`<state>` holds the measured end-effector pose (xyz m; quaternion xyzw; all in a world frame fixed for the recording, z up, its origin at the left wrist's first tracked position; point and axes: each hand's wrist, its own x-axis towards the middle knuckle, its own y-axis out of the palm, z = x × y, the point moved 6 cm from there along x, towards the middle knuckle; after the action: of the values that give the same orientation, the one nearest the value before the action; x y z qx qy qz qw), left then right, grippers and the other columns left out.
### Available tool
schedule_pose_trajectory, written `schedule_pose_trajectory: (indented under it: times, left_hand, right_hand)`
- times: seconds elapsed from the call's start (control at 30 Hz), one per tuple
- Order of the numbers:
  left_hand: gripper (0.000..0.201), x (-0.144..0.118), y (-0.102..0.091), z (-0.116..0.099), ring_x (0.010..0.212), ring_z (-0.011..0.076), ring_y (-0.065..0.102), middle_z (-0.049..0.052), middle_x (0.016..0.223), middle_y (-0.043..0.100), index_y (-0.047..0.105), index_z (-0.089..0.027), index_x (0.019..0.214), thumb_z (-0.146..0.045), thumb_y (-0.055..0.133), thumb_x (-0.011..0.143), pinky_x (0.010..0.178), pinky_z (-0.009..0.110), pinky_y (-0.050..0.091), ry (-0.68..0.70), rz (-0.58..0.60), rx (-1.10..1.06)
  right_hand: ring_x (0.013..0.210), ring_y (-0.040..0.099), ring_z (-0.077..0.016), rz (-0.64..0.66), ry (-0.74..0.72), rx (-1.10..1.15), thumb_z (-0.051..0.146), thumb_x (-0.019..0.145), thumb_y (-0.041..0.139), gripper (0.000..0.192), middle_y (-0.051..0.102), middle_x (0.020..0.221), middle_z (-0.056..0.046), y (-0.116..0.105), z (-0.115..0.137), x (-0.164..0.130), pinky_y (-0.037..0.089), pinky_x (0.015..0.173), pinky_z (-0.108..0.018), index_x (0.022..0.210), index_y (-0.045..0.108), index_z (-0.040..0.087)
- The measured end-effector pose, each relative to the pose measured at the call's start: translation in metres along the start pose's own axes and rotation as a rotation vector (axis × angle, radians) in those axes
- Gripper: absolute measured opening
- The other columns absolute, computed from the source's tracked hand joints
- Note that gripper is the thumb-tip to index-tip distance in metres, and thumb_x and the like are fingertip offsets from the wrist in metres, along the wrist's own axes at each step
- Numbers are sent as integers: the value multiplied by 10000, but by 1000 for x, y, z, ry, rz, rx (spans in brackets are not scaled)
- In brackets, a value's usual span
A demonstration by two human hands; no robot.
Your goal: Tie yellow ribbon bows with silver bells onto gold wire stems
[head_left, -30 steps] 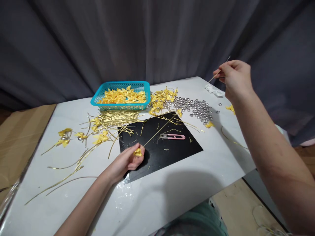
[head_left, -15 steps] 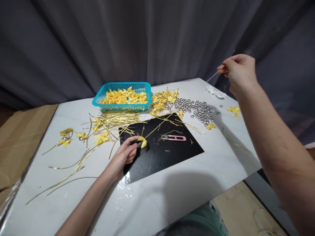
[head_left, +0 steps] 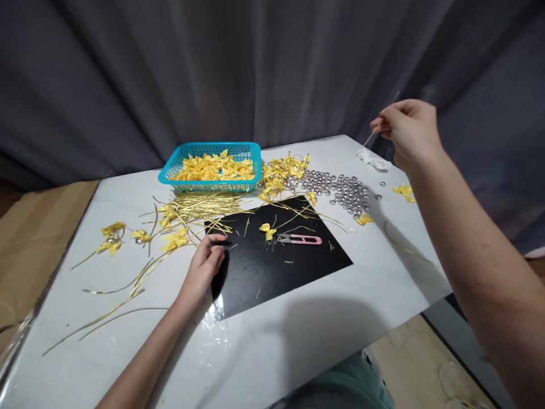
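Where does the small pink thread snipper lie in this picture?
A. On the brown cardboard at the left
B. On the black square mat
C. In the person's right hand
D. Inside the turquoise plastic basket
B: the small pink thread snipper lies flat on the black square mat, beside a loose yellow ribbon bow, well clear of the turquoise plastic basket and both hands.

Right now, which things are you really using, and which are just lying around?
In use: gold wire strip pinched in right hand; yellow bow on the black mat; left hand beside it.
Lying about: pink snips, silver bells, blue basket, white scrap.
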<state>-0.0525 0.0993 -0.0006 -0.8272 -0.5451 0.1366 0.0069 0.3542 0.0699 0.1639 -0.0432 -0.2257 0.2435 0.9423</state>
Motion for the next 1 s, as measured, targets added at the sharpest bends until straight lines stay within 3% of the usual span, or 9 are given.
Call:
schedule_pose_trajectory:
  times: [0.13,0.27,0.33,0.43,0.57,0.67,0.73,0.9,1.0]
  left_hand:
    - [215,-5,8,-8,510,109,396,-60,561,374,505,-200,987,-341,416,851,494,210,292,161,24,301]
    - [259,-11,34,-18,567,142,508,-31,622,512,552,-211,993,-402,449,852,537,243,304,285,104,790]
    - [309,-10,46,-23,610,170,550,-11,642,559,575,-206,964,-466,484,824,533,249,293,307,62,926]
    - [385,0,59,-28,617,188,568,7,671,606,587,-203,921,-552,508,781,510,249,269,271,-6,963]
    - [238,15,66,-31,622,173,555,4,689,622,600,-216,842,-394,443,861,514,248,254,293,-26,873]
    - [186,21,57,-27,586,146,504,-11,651,580,584,-206,779,-340,474,845,524,239,274,284,-17,649]
    - [157,21,47,-23,549,118,452,-24,624,524,558,-189,736,-325,528,810,520,221,298,233,38,336]
    - [43,10,19,-17,549,72,435,-5,721,515,556,-150,754,-193,561,751,468,163,362,-109,153,-731]
    - [23,2,4,-26,536,52,437,8,790,555,550,-138,747,-130,537,764,450,144,388,-111,161,-1017]
  right_hand:
    - [467,487,-19,67,-24,22,-37,831,442,255,557,548,24,5,8,-13,365,523,-177,644,498,127]
    - [475,509,-32,94,-76,91,-26,836,454,253,573,566,12,0,23,-21,368,524,-186,646,512,130]
    - [485,522,-48,93,-118,132,-15,834,468,245,584,582,-5,-4,30,-25,368,516,-199,646,525,131]
    - [496,532,-63,97,-182,189,-4,825,484,230,585,590,-18,-9,39,-31,379,514,-212,648,540,131]
    - [517,545,-68,124,-267,237,-5,815,475,216,577,596,-15,-16,52,-39,389,524,-217,668,551,134]
    - [525,549,-82,110,-307,233,-1,806,480,217,578,604,-31,-27,56,-36,386,523,-231,665,562,142]
    - [517,540,-85,67,-289,228,-2,800,493,219,579,613,-39,-37,54,-31,385,524,-240,650,558,143]
    - [526,508,-34,-58,210,317,-3,877,396,319,515,648,7,-60,7,-15,445,644,-248,612,486,151]
    - [519,477,-17,-59,393,326,7,916,332,379,448,630,14,-63,-21,-14,451,664,-255,582,452,141]
